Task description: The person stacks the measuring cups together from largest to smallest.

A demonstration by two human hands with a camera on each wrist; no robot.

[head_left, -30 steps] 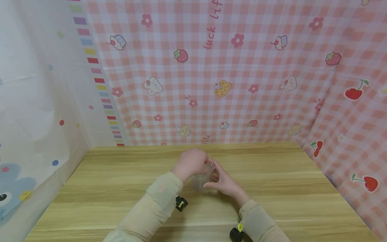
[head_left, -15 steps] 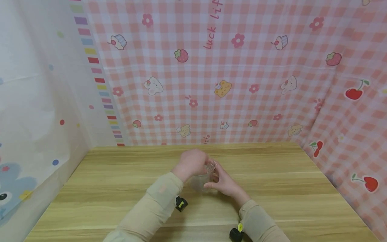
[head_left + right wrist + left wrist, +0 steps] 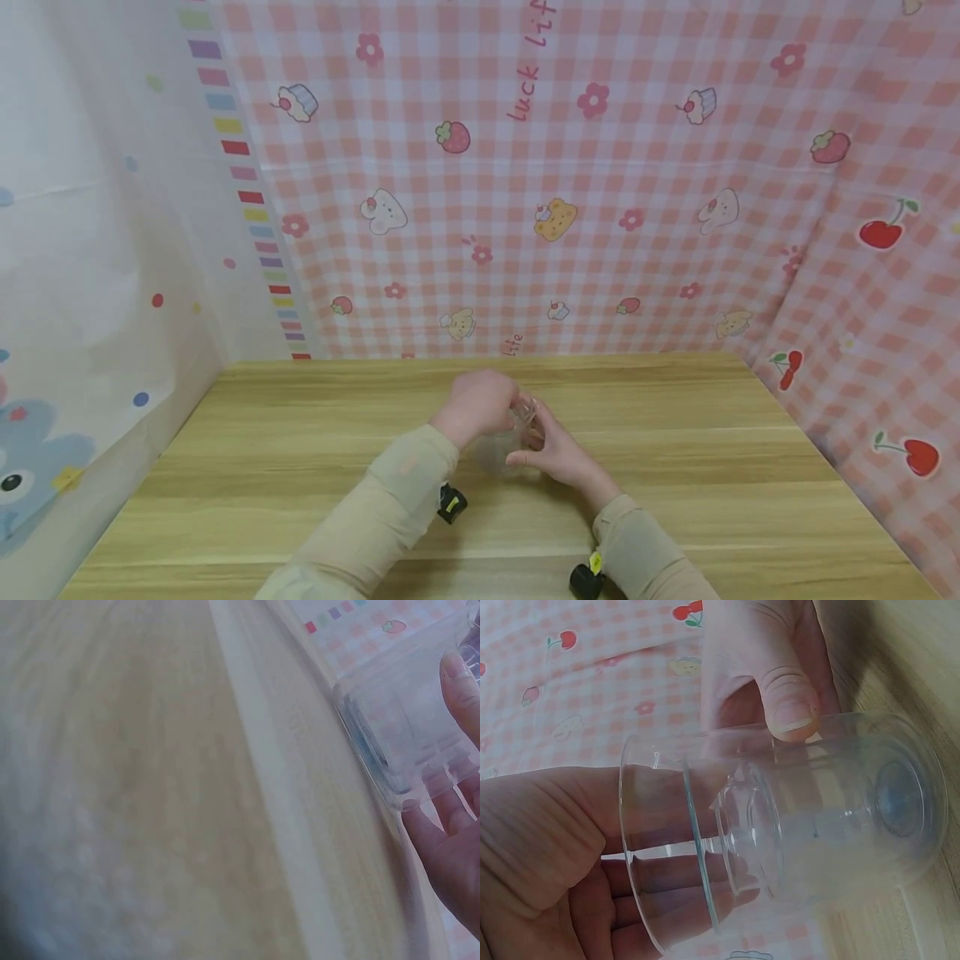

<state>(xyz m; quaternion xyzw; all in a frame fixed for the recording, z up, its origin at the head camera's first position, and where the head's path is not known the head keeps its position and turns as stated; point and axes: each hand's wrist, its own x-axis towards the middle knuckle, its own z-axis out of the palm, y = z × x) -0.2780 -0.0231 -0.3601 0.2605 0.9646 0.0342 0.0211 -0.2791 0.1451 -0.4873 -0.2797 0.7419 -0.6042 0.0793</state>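
A clear, see-through cup (image 3: 495, 454) stands upright on the wooden table, between both hands. My right hand (image 3: 561, 450) grips it from the right side, thumb on the near wall and fingers round the far side, as the right wrist view shows with the cup (image 3: 409, 712). From above, my left hand (image 3: 483, 402) reaches over the mouth. In the left wrist view its fingers (image 3: 667, 874) show through the clear wall at the rim of a smaller clear cup (image 3: 750, 829) inside the larger one, pinching it. The larger cup's round base (image 3: 901, 796) looks bluish.
The wooden table (image 3: 300, 433) runs back to a pink checked cloth (image 3: 480, 192) with cartoon prints. A white printed cloth (image 3: 97, 250) hangs at the left and a cherry cloth (image 3: 885, 333) at the right. Small black wrist cameras (image 3: 452, 504) sit by the sleeves.
The hands and the clear cups hold almost the same place throughout. Only the head view shifts very slightly.
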